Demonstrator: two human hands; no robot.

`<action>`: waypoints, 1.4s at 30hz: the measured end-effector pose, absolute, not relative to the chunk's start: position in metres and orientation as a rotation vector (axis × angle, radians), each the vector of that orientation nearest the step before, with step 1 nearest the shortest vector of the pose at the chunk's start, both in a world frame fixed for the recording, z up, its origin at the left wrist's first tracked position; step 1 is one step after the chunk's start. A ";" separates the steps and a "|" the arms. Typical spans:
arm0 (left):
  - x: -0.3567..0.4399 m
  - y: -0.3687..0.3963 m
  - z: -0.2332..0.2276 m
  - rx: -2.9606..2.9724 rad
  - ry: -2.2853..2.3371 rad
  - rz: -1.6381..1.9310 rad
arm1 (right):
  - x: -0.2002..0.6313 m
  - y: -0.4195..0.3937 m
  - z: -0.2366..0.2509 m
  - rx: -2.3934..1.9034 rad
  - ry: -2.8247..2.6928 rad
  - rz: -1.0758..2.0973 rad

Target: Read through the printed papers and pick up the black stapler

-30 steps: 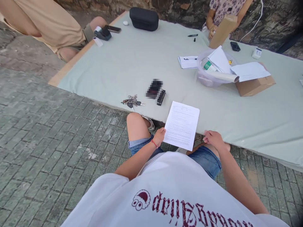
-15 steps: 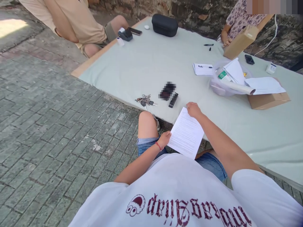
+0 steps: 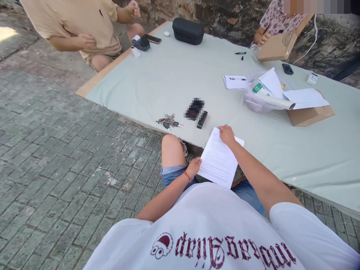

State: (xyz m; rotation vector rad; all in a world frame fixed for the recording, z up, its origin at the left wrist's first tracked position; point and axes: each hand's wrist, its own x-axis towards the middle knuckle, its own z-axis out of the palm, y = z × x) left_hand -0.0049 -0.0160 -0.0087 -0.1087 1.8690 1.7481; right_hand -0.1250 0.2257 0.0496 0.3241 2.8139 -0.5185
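A sheet of printed paper (image 3: 218, 161) lies tilted over my lap at the table's near edge. My left hand (image 3: 194, 167), with a red string at the wrist, pinches the sheet's left edge. Closed on the upper right part of the sheet is my right hand (image 3: 226, 135); its fingertips are partly hidden. Just past the paper on the cloth rest a small black stapler-like object (image 3: 202, 120), a blurred-out dark item (image 3: 194, 109) and a bunch of keys (image 3: 169, 122).
A pale cloth covers the table (image 3: 157, 86). Toward the right stand a plastic basket (image 3: 257, 103) with papers and a cardboard box (image 3: 311, 115). Farther back are a black case (image 3: 188, 31), a card terminal (image 3: 141, 42) and a pen (image 3: 240, 53). Two people sit across.
The paper's upper right corner now shows beyond my right hand. Across the table, the person at left has raised both forearms, and the cardboard held at right has tipped lower.
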 end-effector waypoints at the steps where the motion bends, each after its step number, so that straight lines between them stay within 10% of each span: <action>1: -0.005 -0.016 -0.009 -0.101 1.877 1.736 | -0.124 0.225 0.050 0.317 2.810 -0.514; 42: 0.000 -0.017 -0.004 -0.158 1.915 1.693 | -0.129 0.249 0.055 0.497 2.655 -0.790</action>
